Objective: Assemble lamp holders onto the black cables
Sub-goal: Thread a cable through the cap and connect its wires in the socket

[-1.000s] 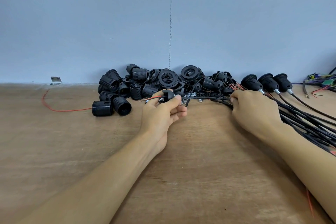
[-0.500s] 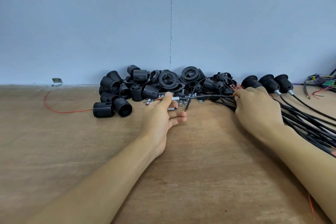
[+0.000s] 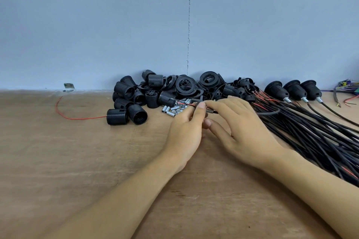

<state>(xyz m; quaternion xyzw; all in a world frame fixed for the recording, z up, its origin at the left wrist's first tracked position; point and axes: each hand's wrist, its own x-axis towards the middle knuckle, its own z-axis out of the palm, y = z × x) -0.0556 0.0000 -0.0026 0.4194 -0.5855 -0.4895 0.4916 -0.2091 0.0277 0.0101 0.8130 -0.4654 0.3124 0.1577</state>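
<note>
My left hand (image 3: 184, 134) pinches the end of a black cable (image 3: 271, 113) between thumb and forefinger; thin red wires stick out past the fingertips. My right hand (image 3: 244, 130) lies just to the right, its fingers over the same cable and the thumb beneath it. Behind the hands is a heap of black threaded lamp holder shells (image 3: 126, 91) and rings (image 3: 184, 85). Small metal tubes (image 3: 172, 110) lie scattered in front of the heap. Three assembled lamp holders (image 3: 295, 89) on cables stand at the right.
A thick bundle of black cables (image 3: 314, 137) fans across the wooden table (image 3: 77, 161) to the right edge. A loose red wire (image 3: 77, 118) and a metal bracket (image 3: 69, 87) lie at the left. Coloured wires (image 3: 347, 87) sit far right against the blue wall.
My right hand slid left along the cable until it met my left hand. The black holder part seen at my left fingertips a second ago is gone from them.
</note>
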